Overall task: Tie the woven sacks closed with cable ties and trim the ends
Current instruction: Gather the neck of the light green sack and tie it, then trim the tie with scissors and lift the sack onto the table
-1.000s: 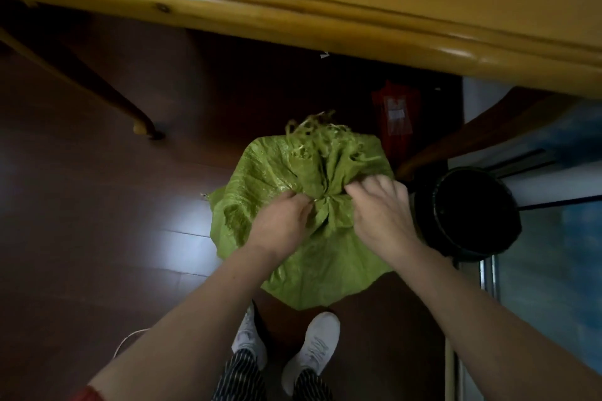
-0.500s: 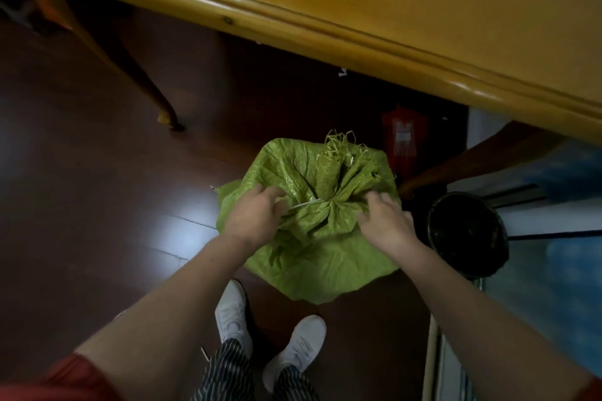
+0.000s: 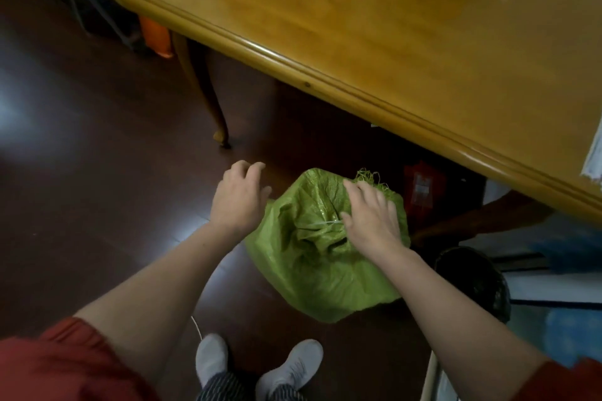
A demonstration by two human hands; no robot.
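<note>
While right hand [image 3: 371,220] lies slack on green woven sack [image 3: 312,270] beside thin white cable tie [image 3: 325,223], left hand [image 3: 239,200] hovers clear, empty.

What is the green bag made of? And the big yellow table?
The green sack looks like woven plastic: thin, crinkly, a bit shiny, with frayed threads at its mouth. The table looks like varnished wood: grain, a dark knot on its edge, and bright reflections.

Red short sleeves [image 3: 49,365] are worn; the left hand [image 3: 239,198] and right hand [image 3: 371,218] are left bare; dark finely striped trousers [image 3: 224,389] and white shoes [image 3: 294,363] are seen below
</note>
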